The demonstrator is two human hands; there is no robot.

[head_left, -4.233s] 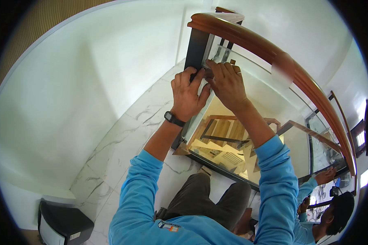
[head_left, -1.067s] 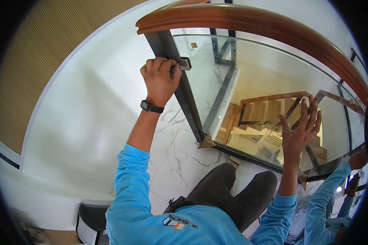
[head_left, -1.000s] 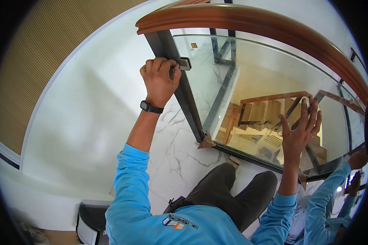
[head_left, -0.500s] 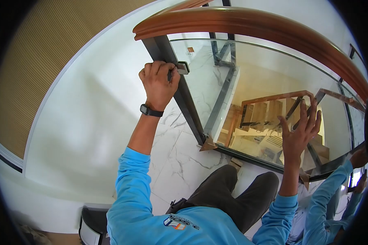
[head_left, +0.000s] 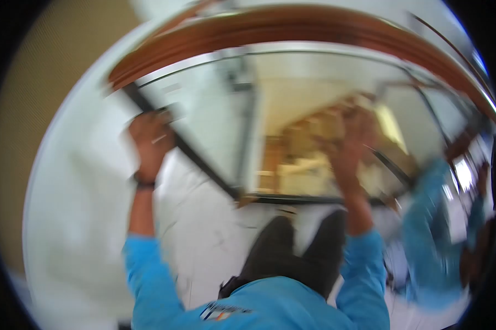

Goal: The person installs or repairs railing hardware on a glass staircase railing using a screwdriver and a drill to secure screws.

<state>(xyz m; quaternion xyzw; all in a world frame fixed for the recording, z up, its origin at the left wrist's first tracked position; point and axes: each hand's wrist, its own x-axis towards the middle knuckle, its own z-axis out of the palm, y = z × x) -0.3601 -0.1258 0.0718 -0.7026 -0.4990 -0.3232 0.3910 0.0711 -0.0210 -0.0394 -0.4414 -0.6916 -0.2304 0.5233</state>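
My left hand, with a dark watch on the wrist, is closed with fingers curled at the dark metal post. It is beside the small glass clamp, which is smeared by motion. What the fingers hold is hidden. My right hand is spread over the glass panel; its palm faces the pane and the fingers are blurred. Above both hands curves a brown wooden handrail. The panel's lower edge meets a dark bottom rail.
A co-worker in a blue sleeve is at the right, one hand close to the railing. Wooden stairs show through the glass. White marbled floor lies below, and a white curved wall is on the left.
My view has turned, so the railing and both hands appear further left, and the picture is blurred. My left hand stays by the clamp and my right hand stays spread at the glass.
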